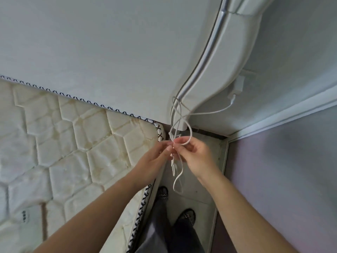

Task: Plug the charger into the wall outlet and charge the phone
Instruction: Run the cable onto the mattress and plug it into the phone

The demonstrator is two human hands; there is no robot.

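Charger is seen plugged in at the wall, right of centre. Cable is looped and tangled at frame centre, pinched by fingers of both left hand and right hand. Step judged: untangling. Next, the free end must be located; phone not seen.

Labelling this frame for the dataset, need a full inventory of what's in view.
charger: 1, white, on the wall at upper right, beside the headboard
cable: 1, white, runs from the charger in loops to both hands, its end hanging below them
mattress: 1, cream quilted, bare, at left
headboard: 1, white, behind the mattress
floor: pale, narrow strip between mattress and wall
shoes: 2, dark patterned, on the floor
phone: none in view
left hand: pinching the cable
right hand: pinching the cable
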